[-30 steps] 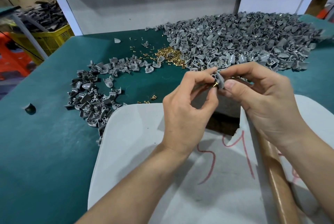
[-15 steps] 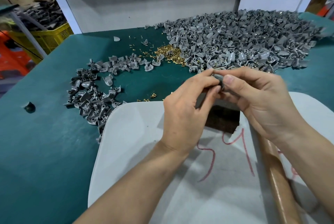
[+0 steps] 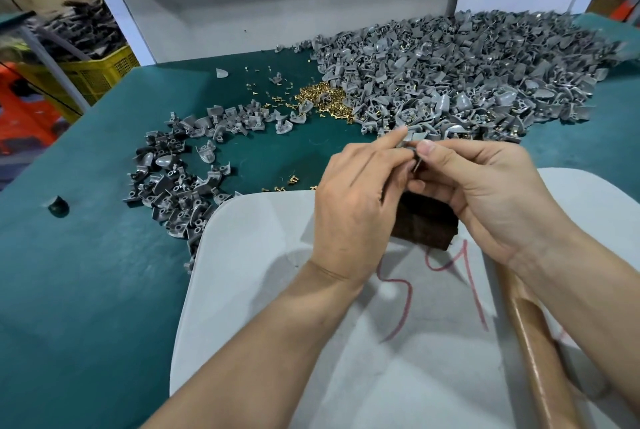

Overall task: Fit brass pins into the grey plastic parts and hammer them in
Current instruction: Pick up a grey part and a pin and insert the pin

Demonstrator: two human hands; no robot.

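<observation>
Grey part [image 3: 411,148]: pinched between fingertips of left hand [image 3: 353,200] and right hand [image 3: 485,193], above the dark block [image 3: 424,224] — mostly covered, pin indiscernible.
Wooden handle [image 3: 535,352]: under right forearm, cut off below.
Open room: green table [image 3: 86,273], left of white board [image 3: 263,307].

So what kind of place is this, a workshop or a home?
Probably a small factory assembly bench: a heap of identical grey plastic parts on the green table, a pile of brass pins beside it, and a yellow crate to the left.
</observation>
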